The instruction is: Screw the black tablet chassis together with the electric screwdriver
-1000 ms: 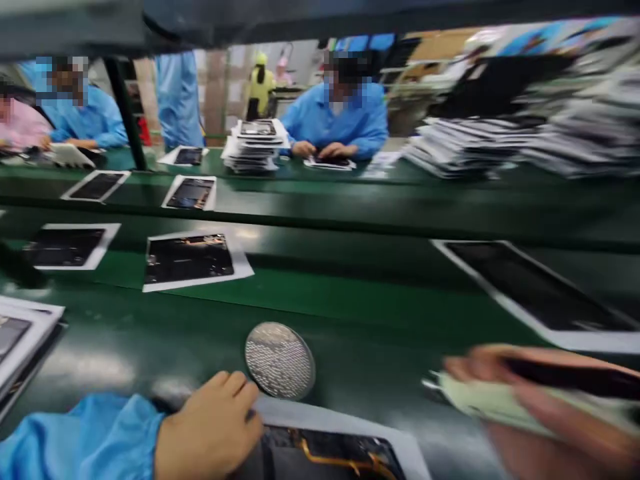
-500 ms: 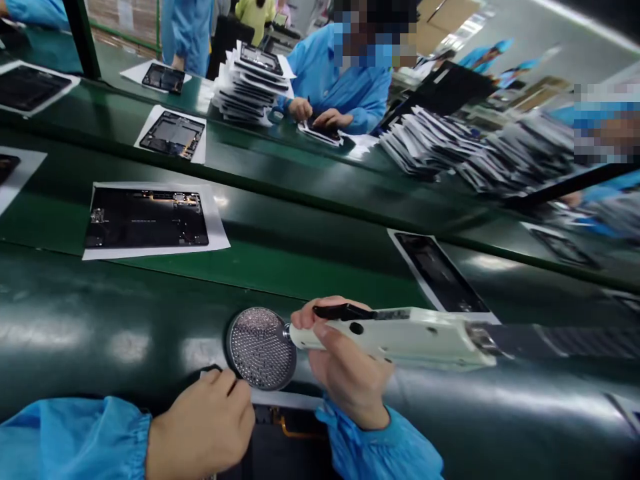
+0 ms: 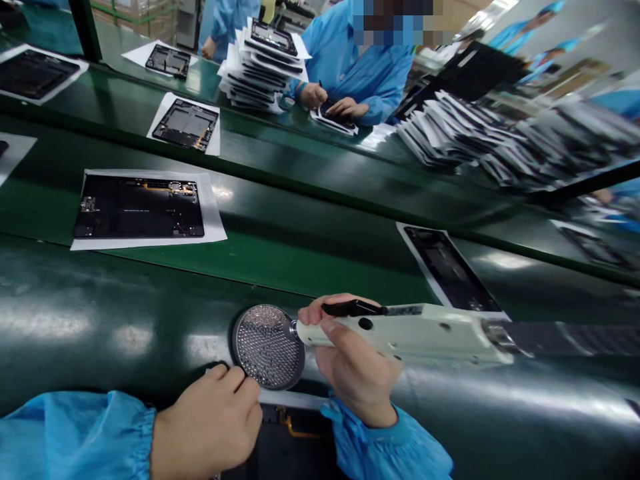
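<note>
My right hand (image 3: 357, 373) is wrapped round a pale electric screwdriver (image 3: 420, 333) with a black lever, held nearly level. Its metal nose points left at the rim of a round dark dish (image 3: 269, 347), whose silvery face is covered with small holes or studs. Beside the dish, my left hand (image 3: 210, 423) is closed with its fingers curled under. What it grips, if anything, is hidden; a small dark shape shows just behind its knuckles. Below both hands lies an opened tablet (image 3: 295, 447) with an orange flex cable, partly hidden by my left hand and right sleeve.
Beyond my bench, a green conveyor belt (image 3: 280, 257) carries an opened tablet (image 3: 140, 210) on white paper and another tablet (image 3: 450, 267). Across it sits a co-worker (image 3: 360, 60) with both hands on a tablet, between a tall stack (image 3: 260, 73) and leaning stacks (image 3: 455, 133).
The view has shifted slightly, so most things sit a little differently in the picture. My hands, the screwdriver and the dish keep nearly the same places relative to each other.
</note>
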A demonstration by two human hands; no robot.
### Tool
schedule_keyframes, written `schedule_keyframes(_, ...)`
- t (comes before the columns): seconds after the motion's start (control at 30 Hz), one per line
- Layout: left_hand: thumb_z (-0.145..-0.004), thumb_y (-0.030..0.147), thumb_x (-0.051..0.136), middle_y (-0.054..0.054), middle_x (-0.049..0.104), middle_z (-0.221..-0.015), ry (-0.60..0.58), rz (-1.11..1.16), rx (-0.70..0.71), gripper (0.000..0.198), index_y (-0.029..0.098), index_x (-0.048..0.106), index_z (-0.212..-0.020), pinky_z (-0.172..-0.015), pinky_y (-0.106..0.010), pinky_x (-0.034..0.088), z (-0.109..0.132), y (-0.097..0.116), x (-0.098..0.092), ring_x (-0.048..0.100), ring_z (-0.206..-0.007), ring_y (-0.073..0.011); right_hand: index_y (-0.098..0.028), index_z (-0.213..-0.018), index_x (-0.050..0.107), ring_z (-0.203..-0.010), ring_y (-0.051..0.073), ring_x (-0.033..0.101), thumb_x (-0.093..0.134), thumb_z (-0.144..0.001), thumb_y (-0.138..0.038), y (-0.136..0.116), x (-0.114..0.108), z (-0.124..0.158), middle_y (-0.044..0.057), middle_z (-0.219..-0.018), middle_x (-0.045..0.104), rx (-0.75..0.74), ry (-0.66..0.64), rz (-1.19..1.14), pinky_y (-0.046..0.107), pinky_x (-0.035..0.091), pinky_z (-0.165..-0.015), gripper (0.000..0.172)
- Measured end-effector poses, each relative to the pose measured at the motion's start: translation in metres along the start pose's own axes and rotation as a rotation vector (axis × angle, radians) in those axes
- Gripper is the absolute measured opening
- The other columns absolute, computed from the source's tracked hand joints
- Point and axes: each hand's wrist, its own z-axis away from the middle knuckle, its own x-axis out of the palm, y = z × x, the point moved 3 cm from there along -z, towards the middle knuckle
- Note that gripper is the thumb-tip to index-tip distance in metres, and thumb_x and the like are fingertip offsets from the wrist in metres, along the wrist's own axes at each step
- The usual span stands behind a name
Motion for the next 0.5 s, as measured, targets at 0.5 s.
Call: schedule_keyframes(0.5, -0.092, 0.013, 0.055, -0.006, 0.057, -0.084, -0.146, 0.026, 0.061, 0.012, 0.014, 0.058, -0.080, -0.064, -0.034, 0.045, -0.021, 0.002, 0.012, 0.052, -0.076, -0.0211, -0.023, -0.094, 0.074, -0.066, 0.016, 0.054, 0.070, -0.076, -0.015, -0.061, -0.040, 0.022, 0.002, -0.073, 0.058, -0.104, -0.027, 0.006, 0.033, 0.049, -0.058, 0.020)
